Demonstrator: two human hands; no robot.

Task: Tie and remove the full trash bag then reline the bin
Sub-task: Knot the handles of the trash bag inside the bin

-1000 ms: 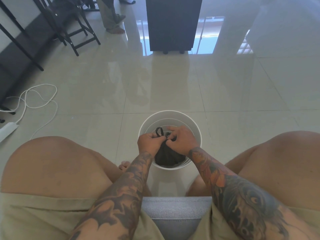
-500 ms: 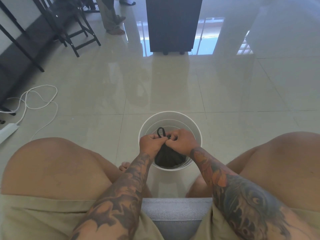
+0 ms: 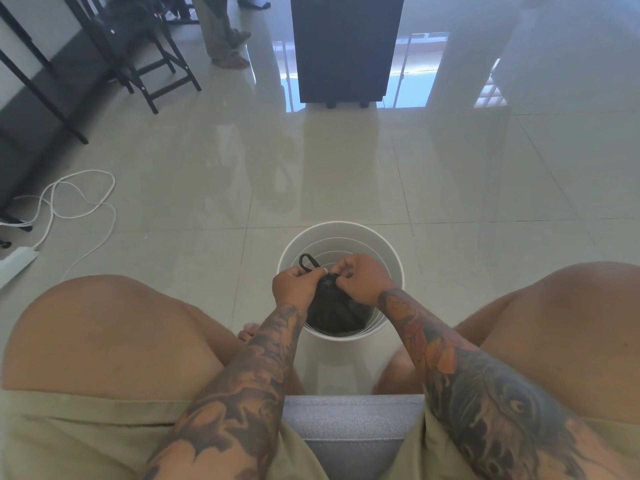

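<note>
A round white bin (image 3: pixel 391 251) stands on the tiled floor between my knees. Inside it sits a full black trash bag (image 3: pixel 334 311), gathered at the top. My left hand (image 3: pixel 294 287) pinches one black handle strip, whose loop (image 3: pixel 308 261) sticks up toward the far left. My right hand (image 3: pixel 363 277) grips the bag's bunched neck just beside it. The two hands almost touch over the bag's top. The knot itself is hidden by my fingers.
I sit on a grey cushion (image 3: pixel 349 431) with bare knees on either side of the bin. A white power strip (image 3: pixel 17 261) and cable (image 3: pixel 83 199) lie at the left. Black chair legs (image 3: pixel 152 64), a dark cabinet (image 3: pixel 346 46) and another person's feet (image 3: pixel 230 60) are at the back.
My hands have shifted slightly apart on the bag's top, and the handle loop now stands out farther to the left. The bin and bag stay in place.
</note>
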